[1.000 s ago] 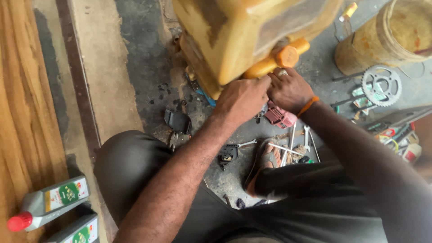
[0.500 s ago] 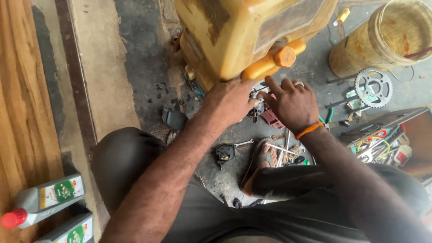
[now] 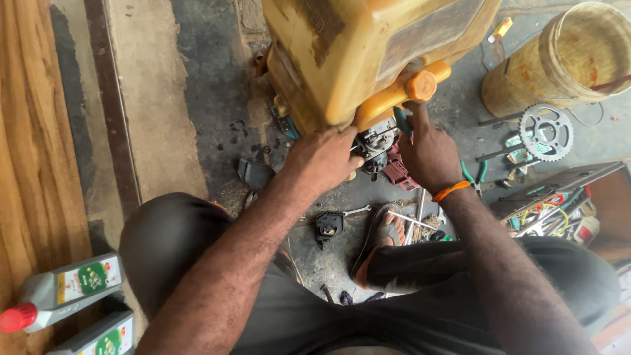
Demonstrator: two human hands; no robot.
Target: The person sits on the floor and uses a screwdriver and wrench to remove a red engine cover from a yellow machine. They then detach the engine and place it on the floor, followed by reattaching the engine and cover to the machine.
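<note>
A small grey metal engine part [image 3: 376, 141] was seen tucked just under the lower edge of a large yellow tank [image 3: 368, 52], beside the tank's orange-capped spout [image 3: 420, 85]. The left hand [image 3: 320, 160] was laid against that part from the left, its fingers curled and pressed together at the part's edge; whether anything was pinched between them could not be told. The right hand [image 3: 430, 154] was held to the right of the part, fingers closed around a green-handled tool [image 3: 402, 121] with the forefinger stretched up toward the spout. An orange band [image 3: 451, 190] was worn on that wrist. A red plastic piece [image 3: 396, 172] lay on the floor just below the part. Well to the right of the tank, a toothed sprocket [image 3: 545, 133] and a yellowish bucket [image 3: 559, 66] were seen. Far to the lower left of the tank, two grey bottles [image 3: 66, 289] lay on the floor.
</note>
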